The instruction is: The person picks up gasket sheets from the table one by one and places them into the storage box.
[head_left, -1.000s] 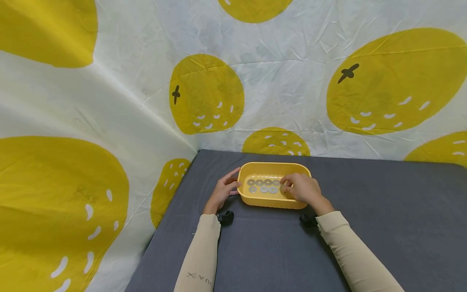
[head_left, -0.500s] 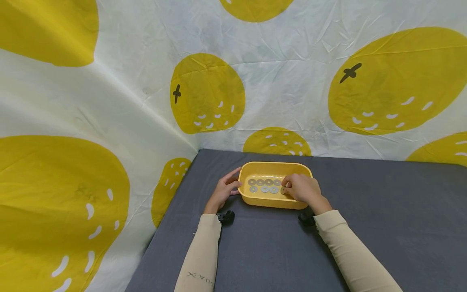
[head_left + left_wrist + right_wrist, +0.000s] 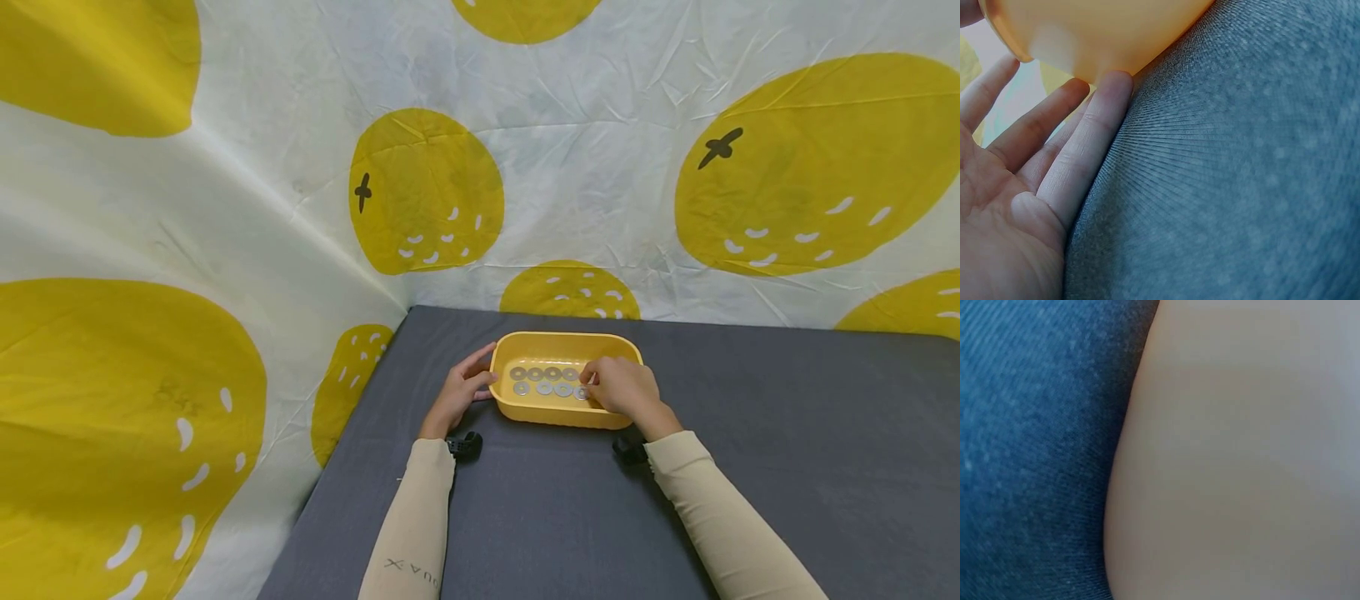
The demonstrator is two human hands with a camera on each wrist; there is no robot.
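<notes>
A yellow rectangular bin stands on the table with two rows of flat metal washers on its floor. At the bin's left end is my left hand, thumb at the rim and fingers extended along the outer wall. The left wrist view shows the fingertips against the lower wall. My right hand reaches over the right end, fingers bent down inside. Its fingertips are right at the rightmost washer of the front row, which lies flat and is partly covered. I cannot tell whether they grip it.
Dark grey cloth covers the table. Behind and to the left hangs a white curtain with large yellow fruit shapes. Black wrist cameras sit close to the table below both hands. Bare skin fills most of the right wrist view.
The washer at my right fingertips was tilted and mostly hidden; now it lies flat at the right end of the front row. The left hand and bin have hardly moved.
</notes>
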